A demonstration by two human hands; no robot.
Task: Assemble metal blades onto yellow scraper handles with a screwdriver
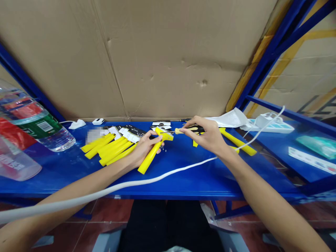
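Left hand point(144, 147) pinching yellow handle point(152, 152), 12 o'clock ahead. Right hand point(210, 134) pinching screwdriver point(194, 129), pointing to 9 o'clock, tip at handle's top end. Judgement: brace handle, keep screwdriver aligned; metal bits point(163, 148), handle's 3 o'clock, scatter easily.

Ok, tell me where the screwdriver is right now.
In the head view, the screwdriver is just right of centre in the right hand's grip, pointing left toward the yellow T-shaped piece in the left hand's grip.
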